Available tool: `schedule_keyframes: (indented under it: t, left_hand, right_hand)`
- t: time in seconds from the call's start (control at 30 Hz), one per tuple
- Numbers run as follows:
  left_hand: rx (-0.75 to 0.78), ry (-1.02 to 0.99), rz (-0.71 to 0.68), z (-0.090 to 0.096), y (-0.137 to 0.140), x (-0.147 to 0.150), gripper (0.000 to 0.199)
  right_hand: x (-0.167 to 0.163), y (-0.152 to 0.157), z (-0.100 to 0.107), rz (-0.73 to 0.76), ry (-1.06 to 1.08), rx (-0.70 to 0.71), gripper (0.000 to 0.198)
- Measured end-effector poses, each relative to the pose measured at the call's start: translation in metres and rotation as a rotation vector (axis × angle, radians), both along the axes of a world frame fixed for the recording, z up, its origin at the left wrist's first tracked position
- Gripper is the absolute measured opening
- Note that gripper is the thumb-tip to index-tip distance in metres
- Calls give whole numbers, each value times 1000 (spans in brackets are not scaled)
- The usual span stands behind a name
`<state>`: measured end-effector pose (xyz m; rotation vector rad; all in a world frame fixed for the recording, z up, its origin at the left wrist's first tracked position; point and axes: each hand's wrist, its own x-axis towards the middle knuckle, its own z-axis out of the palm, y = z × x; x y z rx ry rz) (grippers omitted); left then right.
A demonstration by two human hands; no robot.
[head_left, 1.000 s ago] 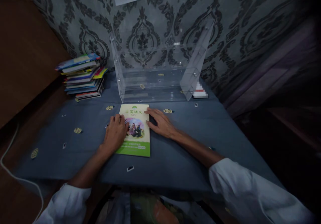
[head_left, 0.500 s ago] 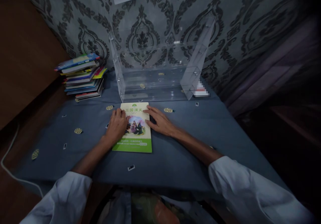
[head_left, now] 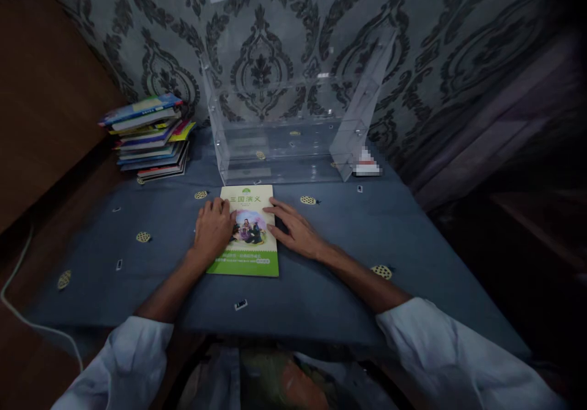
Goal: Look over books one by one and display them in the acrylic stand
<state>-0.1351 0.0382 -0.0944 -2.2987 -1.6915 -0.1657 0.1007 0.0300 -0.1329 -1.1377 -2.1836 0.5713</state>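
Observation:
A closed paperback book (head_left: pixel 250 217) with a cream and green cover, Chinese title characters and a picture of seated figures lies flat on the table. My left hand (head_left: pixel 214 226) rests over its left edge, palm down, with the fingers slightly bent and the thumb over the cover. At the right edge, my right hand (head_left: pixel 296 229) lies with fingers stretched and apart, their tips touching the book's side. Just behind the book stands a clear acrylic rack (head_left: pixel 284 171) with tiered shelves and slanted side panels.
A leaning stack of books (head_left: pixel 151 141) stands at the table's back left. A small white object (head_left: pixel 367 164), partly pixelated, sits beside the rack's right panel. The blue tablecloth (head_left: pixel 316 300) has pineapple prints. A white cable (head_left: pixel 41 324) hangs by the left edge, and patterned wallpaper rises behind.
The view has shifted slightly. Both hands stay at the book's sides, and the right forearm sits a little lower, showing a pineapple print beside it.

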Motion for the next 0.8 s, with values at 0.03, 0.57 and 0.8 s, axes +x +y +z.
schedule_keyframes:
  t: [0.03, 0.57, 0.8]
  left_hand:
    - [6, 1, -3, 0, -1, -1, 34]
    - [-110, -148, -749, 2, -67, -19, 46]
    - [58, -128, -789, -5, -69, -18, 30]
  right_hand:
    - [0, -2, 0, 2, 7, 0, 44]
    - [-2, -7, 8, -91, 216, 103, 24]
    - [-6, -16, 15, -116, 255, 7, 25]
